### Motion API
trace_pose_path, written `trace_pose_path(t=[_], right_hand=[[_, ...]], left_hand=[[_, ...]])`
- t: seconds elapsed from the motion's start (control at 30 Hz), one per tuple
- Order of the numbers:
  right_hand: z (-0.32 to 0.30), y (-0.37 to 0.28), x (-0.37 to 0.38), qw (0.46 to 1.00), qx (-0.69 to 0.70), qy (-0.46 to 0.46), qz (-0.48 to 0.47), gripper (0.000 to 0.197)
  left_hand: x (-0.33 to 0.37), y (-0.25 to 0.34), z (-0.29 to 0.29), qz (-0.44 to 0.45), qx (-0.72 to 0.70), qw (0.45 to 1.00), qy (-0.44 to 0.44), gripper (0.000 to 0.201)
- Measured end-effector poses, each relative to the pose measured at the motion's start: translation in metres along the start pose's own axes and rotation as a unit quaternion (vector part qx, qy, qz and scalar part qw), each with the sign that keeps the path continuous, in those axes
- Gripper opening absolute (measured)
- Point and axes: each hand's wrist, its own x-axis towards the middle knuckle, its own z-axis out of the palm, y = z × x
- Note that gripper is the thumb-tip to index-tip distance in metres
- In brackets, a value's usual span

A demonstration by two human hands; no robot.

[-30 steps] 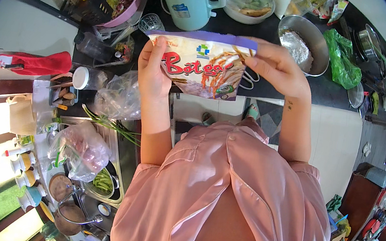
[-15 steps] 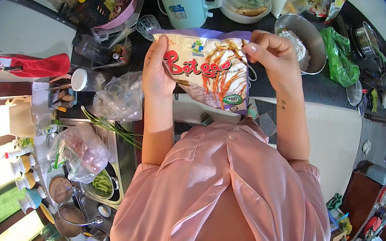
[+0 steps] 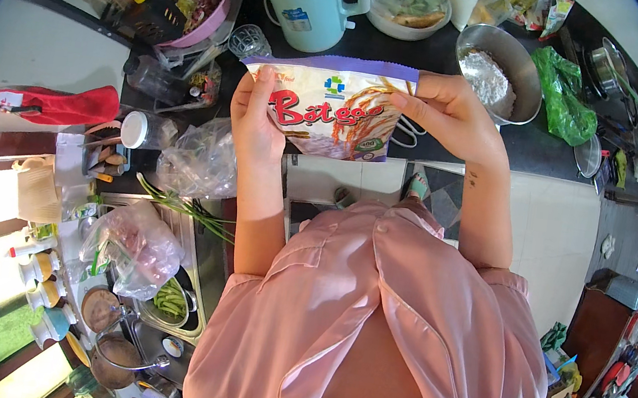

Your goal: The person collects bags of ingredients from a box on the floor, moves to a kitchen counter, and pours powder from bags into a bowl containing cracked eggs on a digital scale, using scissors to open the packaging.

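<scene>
The left hand has its grip pinched on the left side of a white packet with a purple top; the right hand pinches its upper right. The packet is held up before the black bench, where a steel bowl holds white powder beside a green bag.

The left hand and right hand grip a packet, purple along its top, by opposite sides. On the counter beyond stand a kettle and a bowl of white powder, a green bag just beside the bowl. Scallions lie at left.
</scene>
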Motion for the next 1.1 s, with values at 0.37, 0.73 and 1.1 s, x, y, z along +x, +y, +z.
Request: trace_pose_path(t=[0.37,0.73,1.1], right_hand=[[0.01,0.0,-0.001,0.994,0.099,0.03,0.027,0.01],[0.006,0.003,-0.006,0.994,0.07,0.08,0.038,0.01],[0.0,0.008,-0.007,0.986,0.105,0.075,0.104,0.018]], left_hand=[[-0.004,-0.011,0.013,-0.056,-0.032,0.998,0.008,0.013],[0.0,-0.016,0.016,-0.079,-0.041,0.996,0.003,0.013],[-0.002,-0.02,0.0,-0.042,-0.013,0.999,-0.026,0.011]])
